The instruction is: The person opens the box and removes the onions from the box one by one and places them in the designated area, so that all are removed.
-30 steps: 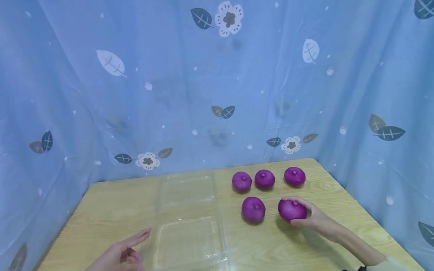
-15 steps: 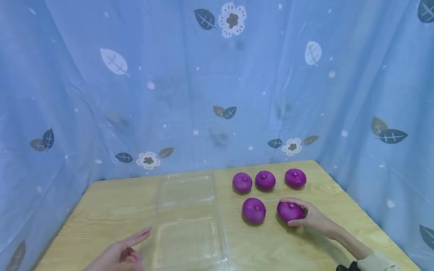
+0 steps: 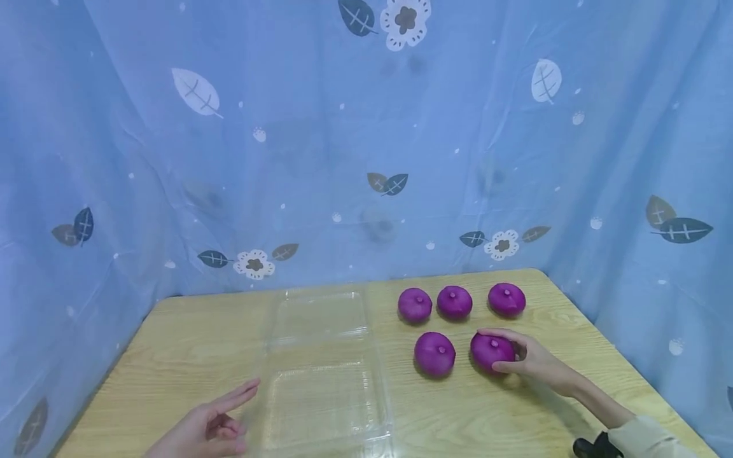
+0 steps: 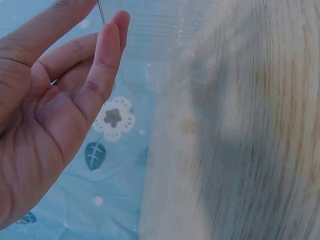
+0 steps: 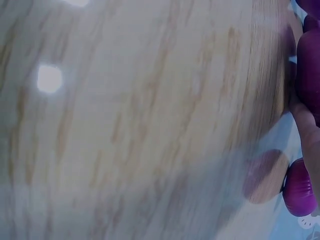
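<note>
My right hand (image 3: 535, 362) grips a round purple onion (image 3: 488, 348) with a small nub on top, fingers over its far side and thumb on the near side. The held onion (image 5: 311, 75) and part of the hand (image 5: 307, 132) show at the right edge of the right wrist view. My left hand (image 3: 206, 423) lies beside the left edge of a clear plastic container (image 3: 385, 407), its upper fingers straight and the others bent. In the left wrist view, the left hand's fingertips are close to the thin plastic edge (image 4: 101, 12).
Another purple onion (image 3: 434, 353) sits just left of the held one. Farther back stand three more onions (image 3: 454, 302) in a row. The container has two shallow sections, one behind the other, on the wooden table (image 3: 200, 337). A blue patterned curtain (image 3: 321, 159) surrounds the table.
My right hand has lowered the onion slightly toward the table, so its shadow is closer under it. The left hand keeps its pose. The head view has shifted a little.
</note>
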Demonstrator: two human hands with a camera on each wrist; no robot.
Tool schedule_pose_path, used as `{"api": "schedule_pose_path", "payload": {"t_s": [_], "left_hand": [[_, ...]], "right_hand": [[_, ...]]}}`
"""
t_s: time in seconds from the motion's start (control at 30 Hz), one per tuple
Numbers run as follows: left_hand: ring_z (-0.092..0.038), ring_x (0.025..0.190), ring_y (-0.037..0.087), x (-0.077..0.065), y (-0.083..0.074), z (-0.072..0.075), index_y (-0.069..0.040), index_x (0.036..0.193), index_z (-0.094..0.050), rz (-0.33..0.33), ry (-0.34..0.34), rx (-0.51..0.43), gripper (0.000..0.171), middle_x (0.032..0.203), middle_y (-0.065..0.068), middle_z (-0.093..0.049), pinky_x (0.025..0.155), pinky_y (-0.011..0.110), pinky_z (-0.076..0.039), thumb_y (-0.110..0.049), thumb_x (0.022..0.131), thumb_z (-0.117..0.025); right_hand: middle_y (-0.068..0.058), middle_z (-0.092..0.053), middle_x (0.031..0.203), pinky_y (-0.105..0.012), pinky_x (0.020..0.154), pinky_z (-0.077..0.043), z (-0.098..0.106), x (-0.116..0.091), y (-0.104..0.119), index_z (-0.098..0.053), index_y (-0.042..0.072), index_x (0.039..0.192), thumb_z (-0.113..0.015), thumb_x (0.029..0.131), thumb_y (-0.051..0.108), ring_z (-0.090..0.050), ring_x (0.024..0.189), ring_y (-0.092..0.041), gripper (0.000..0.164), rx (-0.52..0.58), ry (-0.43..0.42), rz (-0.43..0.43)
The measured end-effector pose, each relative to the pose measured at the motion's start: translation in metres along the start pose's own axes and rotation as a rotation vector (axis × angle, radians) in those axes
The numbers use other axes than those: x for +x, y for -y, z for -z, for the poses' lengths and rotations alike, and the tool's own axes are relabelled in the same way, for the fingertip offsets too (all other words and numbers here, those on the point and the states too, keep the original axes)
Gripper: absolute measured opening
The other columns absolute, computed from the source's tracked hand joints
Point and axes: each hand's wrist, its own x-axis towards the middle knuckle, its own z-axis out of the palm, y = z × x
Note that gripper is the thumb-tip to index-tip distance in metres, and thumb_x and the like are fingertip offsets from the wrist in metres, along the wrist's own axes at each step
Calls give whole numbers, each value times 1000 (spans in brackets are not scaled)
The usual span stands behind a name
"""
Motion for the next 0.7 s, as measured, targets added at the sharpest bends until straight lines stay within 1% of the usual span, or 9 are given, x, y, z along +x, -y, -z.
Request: {"api": "schedule_pose_path", "payload": {"t_s": [0.07,0.17,0.27,0.33,0.4,0.5,0.57,0.63,0.7], "left_hand": [[-60,84,7,1,0,-1,-17,149,-32,32,3,-14,71,150,-29,-24,73,24,-54,5,89,-62],[-60,85,8,-3,1,0,-18,149,-31,74,-7,-29,71,148,-32,-24,73,23,-54,1,89,-63],[-61,85,8,-9,-1,3,-23,149,-31,78,-7,-20,72,148,-33,-23,72,23,-54,3,89,-62],[-61,84,9,-12,-3,4,-27,148,-31,78,4,-28,72,148,-33,-23,71,23,-54,4,90,-61],[-61,82,10,-12,-5,4,-26,148,-31,87,17,-30,72,148,-33,-23,71,24,-54,4,90,-61],[-61,82,13,-9,-7,3,-24,150,-30,122,15,-4,72,145,-36,-25,73,23,-53,-1,90,-63],[-61,82,12,-6,-8,2,-21,151,-28,127,6,43,73,144,-37,-27,73,23,-53,-4,90,-64],[-62,81,11,-4,-9,2,-18,152,-28,109,-13,114,75,142,-37,-28,73,22,-54,-5,89,-66],[-62,82,10,-1,-11,2,-17,151,-30,95,-38,174,75,142,-36,-28,72,22,-54,-6,88,-68]], "right_hand": [[-25,-38,145,-16,93,-42,1,-2,0,-45,5,142,-69,88,13,-48,115,6,59,-9,-14,-29],[-21,-37,147,-16,94,-41,0,2,0,-41,7,145,-70,87,17,-48,119,-1,65,-41,-21,-59],[-19,-35,149,-16,96,-40,-3,8,-1,-36,9,148,-71,86,21,-47,126,-20,72,-79,-24,-60],[-20,-33,150,-17,96,-39,-4,11,-2,-34,8,149,-72,85,20,-43,128,-34,75,-85,-23,-47],[-21,-32,150,-16,96,-39,-3,11,-3,-34,7,148,-74,83,19,-41,128,-42,77,-91,-30,-46],[-22,-33,149,-16,95,-39,0,7,-3,-34,7,148,-76,81,17,-40,128,-43,80,-90,-42,-53],[-21,-35,148,-16,95,-39,3,5,-2,-35,8,148,-77,80,19,-40,128,-42,80,-100,-49,-61],[-21,-36,148,-20,97,-39,6,6,-1,-35,9,148,-76,81,20,-40,129,-41,80,-117,-48,-62],[-19,-38,147,-28,101,-38,9,9,1,-36,11,148,-77,81,22,-40,129,-40,80,-144,-61,-66]]}}
